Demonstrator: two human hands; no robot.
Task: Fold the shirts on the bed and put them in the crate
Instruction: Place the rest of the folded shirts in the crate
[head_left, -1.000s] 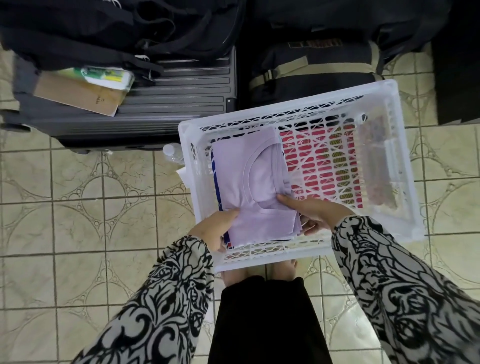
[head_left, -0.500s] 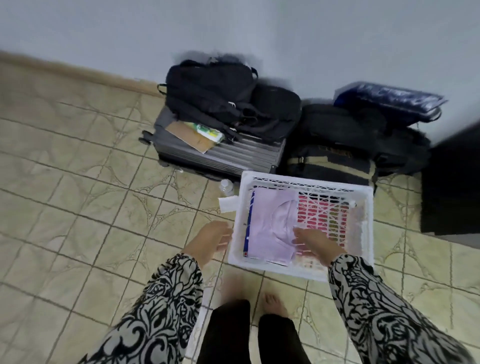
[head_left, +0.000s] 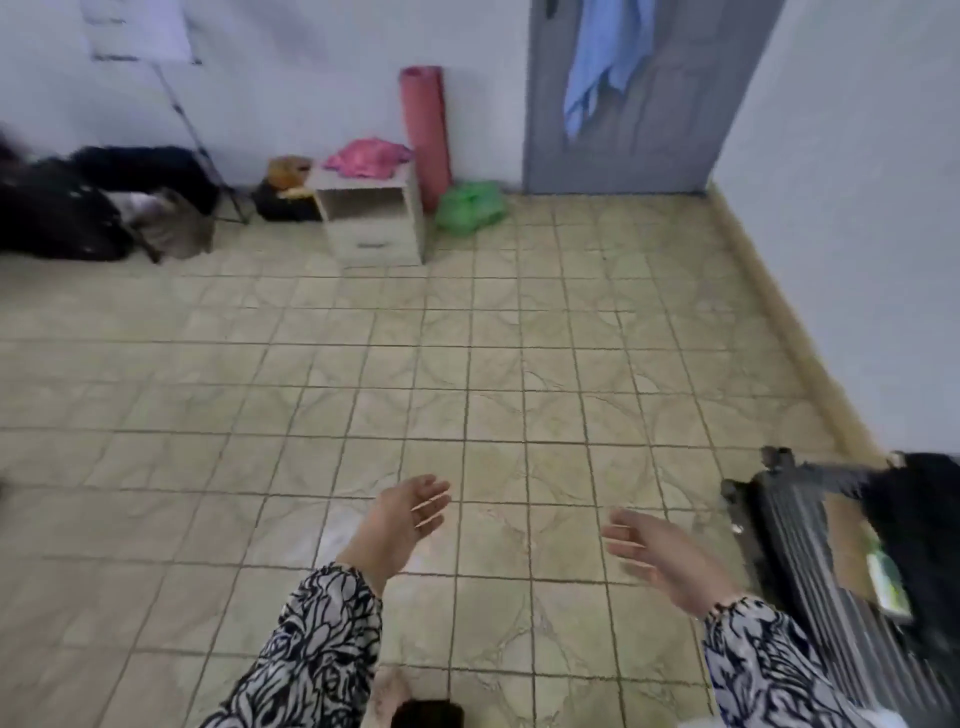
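Shirts and crate: neither in view, nor the bed; only a white corner at the lower right edge, identity not certain. Step in hand, as judged: return to the bed for the next shirt. Best done with both hands kept free, a path across the bare tiled floor (head_left: 467, 364), clear of the grey suitcase (head_left: 810, 551) at right. Left hand (head_left: 402, 519): forward at low height, palm turned inward, fingers straight and relaxed, grip wide, nothing held. Right hand (head_left: 660, 553): blurred, palm inward facing the left, fingers extended, grip likewise empty. Patterned sleeves to both wrists. Far wall: small white nightstand (head_left: 371, 218), pink rolled mat (head_left: 426, 135) upright beside it.
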